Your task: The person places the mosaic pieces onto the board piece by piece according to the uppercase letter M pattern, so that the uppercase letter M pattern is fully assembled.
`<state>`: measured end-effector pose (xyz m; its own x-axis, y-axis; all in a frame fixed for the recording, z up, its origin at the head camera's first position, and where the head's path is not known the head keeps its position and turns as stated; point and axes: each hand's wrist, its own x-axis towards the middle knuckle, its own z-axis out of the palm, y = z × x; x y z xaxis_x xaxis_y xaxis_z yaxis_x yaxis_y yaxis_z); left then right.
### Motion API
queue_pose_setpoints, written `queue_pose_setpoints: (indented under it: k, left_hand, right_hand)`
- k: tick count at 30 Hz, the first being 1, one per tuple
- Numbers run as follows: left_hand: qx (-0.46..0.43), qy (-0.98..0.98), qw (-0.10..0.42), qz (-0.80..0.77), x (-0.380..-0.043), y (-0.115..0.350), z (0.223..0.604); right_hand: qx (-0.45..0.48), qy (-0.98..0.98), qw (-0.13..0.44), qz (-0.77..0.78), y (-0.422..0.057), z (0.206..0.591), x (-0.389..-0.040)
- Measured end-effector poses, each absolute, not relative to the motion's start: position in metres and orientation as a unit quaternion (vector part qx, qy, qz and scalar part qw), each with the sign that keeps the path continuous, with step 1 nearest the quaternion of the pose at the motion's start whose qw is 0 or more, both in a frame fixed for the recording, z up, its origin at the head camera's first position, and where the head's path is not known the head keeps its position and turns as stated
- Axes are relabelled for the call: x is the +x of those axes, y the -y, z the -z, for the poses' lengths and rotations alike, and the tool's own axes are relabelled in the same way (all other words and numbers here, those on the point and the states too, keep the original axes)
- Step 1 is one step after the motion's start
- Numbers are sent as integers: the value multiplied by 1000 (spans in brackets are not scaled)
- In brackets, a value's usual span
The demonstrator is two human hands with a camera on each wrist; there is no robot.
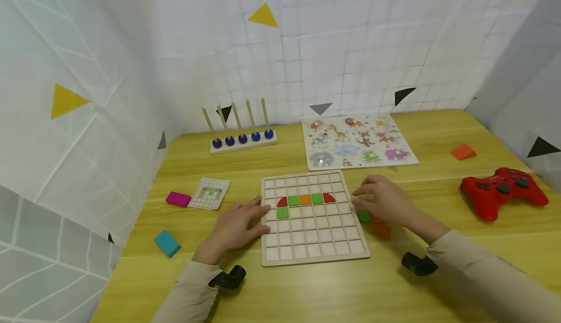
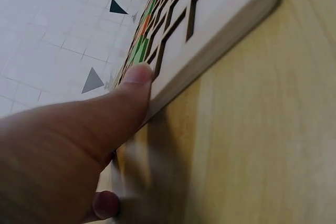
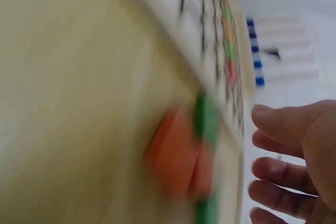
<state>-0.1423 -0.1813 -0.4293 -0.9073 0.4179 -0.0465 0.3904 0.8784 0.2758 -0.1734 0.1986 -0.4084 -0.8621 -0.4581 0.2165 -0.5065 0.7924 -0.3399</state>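
Observation:
A wooden grid board [image 1: 315, 250] lies in the middle of the table, seen in all views. Its upper cells hold a red curved piece [image 1: 282, 201], an orange tile [image 1: 305, 199], a second red curved piece [image 1: 328, 198] and several green tiles [image 1: 282, 212]. My left hand [image 1: 236, 225] rests at the board's left side, its thumb [image 2: 137, 80] on the rim. Beyond the right edge, my right hand [image 1: 383, 201] hovers with bent, parted fingers over loose green [image 3: 206, 119] and orange tiles [image 3: 173, 156]. Nothing shows between those fingers; the right wrist view is blurred.
Left lie a pattern card [image 1: 209, 194], a magenta block [image 1: 178, 199] and a teal block [image 1: 167, 243]. Behind stand a peg rack with blue beads [image 1: 243, 142] and an animal puzzle [image 1: 359, 142]. A red game controller [image 1: 504, 191] and an orange piece [image 1: 463, 152] lie right.

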Motion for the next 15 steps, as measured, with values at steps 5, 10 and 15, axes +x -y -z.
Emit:
queue_pose_setpoints:
  k: [5, 10, 15]
  left_hand:
    - [214, -963, 68, -147, -145, 182, 427]
    - [213, -962, 71, -156, -146, 185, 428]
    - [219, -962, 66, -148, -146, 185, 429]
  right_hand:
    - [268, 946, 58, -170, -244, 415, -159]
    - [308, 935, 82, -154, -258, 417, -156]
    - [331, 927, 87, -152, -262, 420, -156]
